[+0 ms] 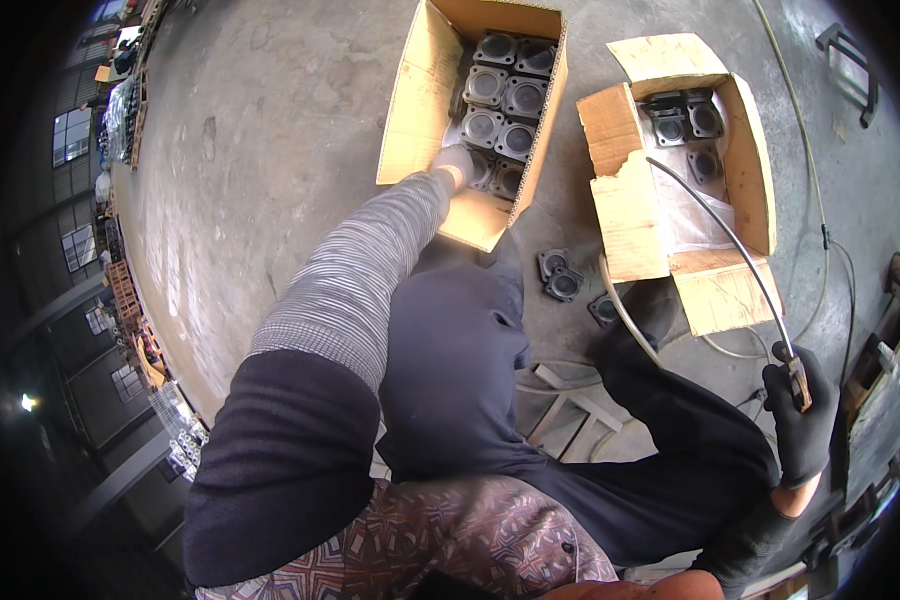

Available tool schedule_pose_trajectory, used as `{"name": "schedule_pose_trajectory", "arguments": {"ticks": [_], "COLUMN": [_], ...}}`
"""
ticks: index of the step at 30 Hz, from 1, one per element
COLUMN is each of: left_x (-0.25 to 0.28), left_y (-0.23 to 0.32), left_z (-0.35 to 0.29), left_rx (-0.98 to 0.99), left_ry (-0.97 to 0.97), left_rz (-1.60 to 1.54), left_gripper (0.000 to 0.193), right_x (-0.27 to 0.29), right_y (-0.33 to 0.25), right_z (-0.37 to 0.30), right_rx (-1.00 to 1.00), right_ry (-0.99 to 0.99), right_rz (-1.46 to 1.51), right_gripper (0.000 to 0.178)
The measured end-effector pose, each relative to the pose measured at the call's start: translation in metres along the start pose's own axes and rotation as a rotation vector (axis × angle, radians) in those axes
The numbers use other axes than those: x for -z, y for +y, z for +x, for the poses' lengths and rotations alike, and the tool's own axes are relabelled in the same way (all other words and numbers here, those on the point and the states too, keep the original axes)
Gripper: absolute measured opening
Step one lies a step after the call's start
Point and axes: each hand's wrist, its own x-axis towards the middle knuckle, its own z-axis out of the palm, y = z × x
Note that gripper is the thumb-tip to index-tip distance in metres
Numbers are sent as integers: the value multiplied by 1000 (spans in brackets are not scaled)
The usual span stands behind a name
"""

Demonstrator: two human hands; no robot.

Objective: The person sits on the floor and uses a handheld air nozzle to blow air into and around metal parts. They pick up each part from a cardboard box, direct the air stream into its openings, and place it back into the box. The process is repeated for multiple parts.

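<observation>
My left hand [453,162], in a grey glove, reaches into the near end of the left cardboard box [412,95], at the square dark metal parts [482,127] with round centres that lie there in rows. Its fingers are hidden, so whether it grips a part cannot be told. My right hand [808,412], in a dark glove at the right, is closed round the handle of a tool with a long thin tube [727,230]. That tube curves up and leftward over the right cardboard box [753,170], which holds a few similar parts [705,120] at its far end.
Loose metal parts [560,276] lie on the concrete floor [290,110] between the boxes and my legs. A pale hose [627,317] runs beside the right box, and a thin hose [805,150] crosses the floor farther right. A metal frame [570,415] sits below me.
</observation>
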Motion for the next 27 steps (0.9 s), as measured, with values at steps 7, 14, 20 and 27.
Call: {"name": "schedule_pose_trajectory", "arguments": {"ticks": [7,14,20,27], "left_x": [-27,73,201,132], "left_y": [-16,20,156,351], "left_z": [17,-49,-183,-116], "left_rx": [-252,-248,-763,-876], "left_ry": [63,69,236,357], "left_rz": [-158,369,68,230], "left_gripper": [37,31,34,30], "right_x": [5,18,25,24], "right_y": [6,21,32,34], "right_z": [-5,-6,-3,-4], "right_rx": [-58,-164,-203,-224], "right_ry": [3,173,236,250], "right_rz": [60,82,111,169], "right_gripper": [33,27,28,29]}}
